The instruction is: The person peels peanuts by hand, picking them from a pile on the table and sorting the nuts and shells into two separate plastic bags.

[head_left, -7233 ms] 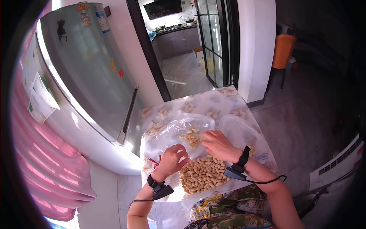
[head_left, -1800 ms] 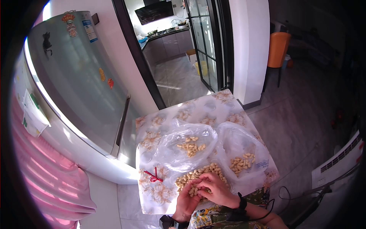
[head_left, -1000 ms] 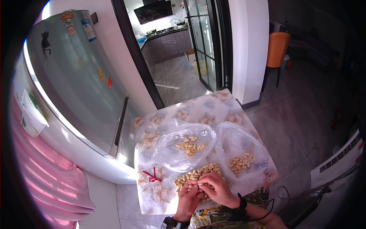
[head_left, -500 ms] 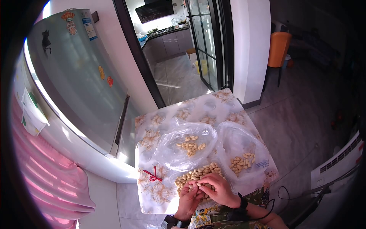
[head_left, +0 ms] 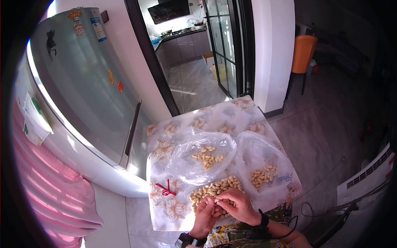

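Note:
Unshelled peanuts (head_left: 213, 189) lie in a broad pile at the front of the flowered table. Over the pile, my left hand (head_left: 205, 213) and my right hand (head_left: 237, 206) meet at the fingertips. Both are closed, with a peanut (head_left: 216, 200) pinched between them, partly covered by the fingers. Beyond the pile, a clear plastic bag (head_left: 182, 159) lies spread open with several peanuts on it. A second plastic bag (head_left: 258, 149), to the right, also holds several peanuts.
Red scissors (head_left: 166, 189) lie at the table's left side. The flowered tablecloth (head_left: 171, 208) covers the tabletop. A fridge (head_left: 91, 91) stands to the left, above a pink cloth (head_left: 58, 182). An orange chair (head_left: 303, 53) is at the back right, beyond a wall.
My hands stay over the pile with only slight finger movement around the peanut. The bags and scissors have not moved on the table.

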`<state>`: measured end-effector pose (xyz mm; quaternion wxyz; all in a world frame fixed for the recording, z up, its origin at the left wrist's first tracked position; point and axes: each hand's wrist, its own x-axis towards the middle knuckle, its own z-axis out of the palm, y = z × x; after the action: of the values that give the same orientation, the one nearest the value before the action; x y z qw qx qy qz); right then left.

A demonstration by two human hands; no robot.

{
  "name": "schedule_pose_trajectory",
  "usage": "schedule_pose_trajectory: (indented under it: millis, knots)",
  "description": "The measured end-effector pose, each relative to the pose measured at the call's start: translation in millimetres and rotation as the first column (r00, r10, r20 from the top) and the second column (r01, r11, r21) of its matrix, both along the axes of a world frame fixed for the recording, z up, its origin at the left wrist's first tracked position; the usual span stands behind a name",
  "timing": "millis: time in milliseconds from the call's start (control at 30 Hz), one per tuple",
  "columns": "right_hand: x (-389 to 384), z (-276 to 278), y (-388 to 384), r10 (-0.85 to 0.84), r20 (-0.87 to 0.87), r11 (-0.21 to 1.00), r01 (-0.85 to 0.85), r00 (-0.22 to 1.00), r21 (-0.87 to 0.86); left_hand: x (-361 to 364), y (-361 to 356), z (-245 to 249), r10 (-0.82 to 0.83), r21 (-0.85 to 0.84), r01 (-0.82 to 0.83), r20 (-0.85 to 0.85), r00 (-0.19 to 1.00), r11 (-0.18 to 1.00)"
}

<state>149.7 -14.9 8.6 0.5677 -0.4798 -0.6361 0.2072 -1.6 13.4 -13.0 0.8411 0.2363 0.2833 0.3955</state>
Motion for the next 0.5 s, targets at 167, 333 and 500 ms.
schedule_pose_trajectory:
  millis: [167, 333, 500]
  knots:
    - [0.3, -5.1, -0.6, -0.005, 0.014, 1.0, 0.005, 1.0, -0.006, -1.2, 0.3, 0.6, 0.004, -0.017, -0.004, 0.007, 1.0, 1.0]
    - [-0.6, 1.4, -3.1, 0.007, -0.008, 0.998, -0.008, 1.0, -0.061, -0.7, 0.1, -0.5, 0.014, -0.047, -0.016, -0.049, 0.999, 0.999]
    - [-1.4, -3.0, -1.3, -0.001, 0.02, 1.0, 0.001, 1.0, -0.007, 0.4, 0.3, 0.6, 0.008, -0.072, -0.013, -0.072, 0.997, 0.997]
